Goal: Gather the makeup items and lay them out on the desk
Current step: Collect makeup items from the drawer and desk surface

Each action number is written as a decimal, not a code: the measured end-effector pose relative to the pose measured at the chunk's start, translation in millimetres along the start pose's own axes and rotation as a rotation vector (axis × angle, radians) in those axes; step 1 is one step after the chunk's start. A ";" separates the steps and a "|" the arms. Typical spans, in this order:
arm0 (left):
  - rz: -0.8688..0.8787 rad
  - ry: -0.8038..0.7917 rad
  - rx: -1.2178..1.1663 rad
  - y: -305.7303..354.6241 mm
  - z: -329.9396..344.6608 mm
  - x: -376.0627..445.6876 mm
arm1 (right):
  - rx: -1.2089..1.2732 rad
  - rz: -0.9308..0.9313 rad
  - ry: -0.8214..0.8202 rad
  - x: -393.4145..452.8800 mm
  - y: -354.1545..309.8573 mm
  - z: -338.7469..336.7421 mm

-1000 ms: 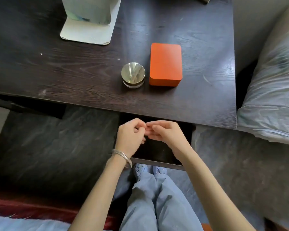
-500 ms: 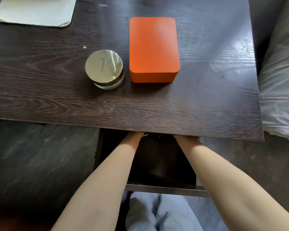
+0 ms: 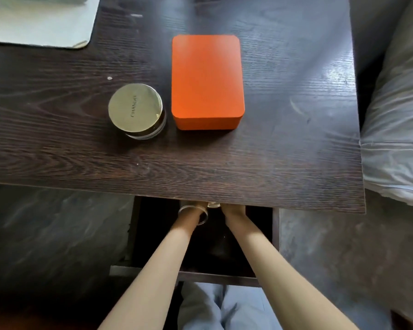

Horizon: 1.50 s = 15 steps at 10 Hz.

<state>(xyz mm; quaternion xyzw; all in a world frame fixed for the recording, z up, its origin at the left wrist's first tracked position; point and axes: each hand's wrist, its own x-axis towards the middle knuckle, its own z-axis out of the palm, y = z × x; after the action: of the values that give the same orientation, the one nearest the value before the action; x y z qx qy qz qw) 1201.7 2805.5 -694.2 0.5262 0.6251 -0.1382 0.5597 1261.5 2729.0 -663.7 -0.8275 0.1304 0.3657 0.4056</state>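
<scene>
Head view: both hands reach into the drawer (image 3: 275,234) under the desk (image 3: 272,167), fingers hidden; grip unclear; jar (image 3: 136,110) beside orange box (image 3: 206,79).

Left hand (image 3: 196,206): coming back out from under the desk (image 3: 272,167) edge; wrist and bracelet (image 3: 193,214) now showing, fingers hidden.
Right hand (image 3: 233,209): also drawing back slightly; only its heel is showing.
Pale small item (image 3: 212,205): now appearing between the two hands at the desk edge; too small to identify.
Drawer (image 3: 260,234): both forearms reaching in, closer together at the wrists than a moment ago.
</scene>
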 end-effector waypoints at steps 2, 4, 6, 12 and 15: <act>0.107 -0.012 -0.280 -30.4 -50.6 -110.1 | 0.236 -0.028 -0.266 -86.6 4.5 -29.4; 0.399 0.037 -0.413 -19.2 -100.3 -216.8 | 0.254 -0.326 -0.340 -179.1 -31.9 -66.5; 0.526 0.232 -0.287 54.6 -121.1 -208.0 | 0.159 -0.514 -0.237 -173.8 -110.3 -50.0; 0.367 0.120 -0.165 22.3 -105.7 -210.1 | 0.179 -0.328 -0.295 -172.9 -69.2 -57.5; 0.067 -0.097 0.286 -81.9 -30.9 -202.3 | -0.072 0.118 -0.323 -177.9 59.4 -56.1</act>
<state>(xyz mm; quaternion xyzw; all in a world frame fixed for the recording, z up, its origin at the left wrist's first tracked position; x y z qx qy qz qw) 1081.6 2693.8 -547.0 0.6141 0.5533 -0.2322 0.5126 1134.8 2633.9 -548.8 -0.7630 0.0988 0.5213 0.3693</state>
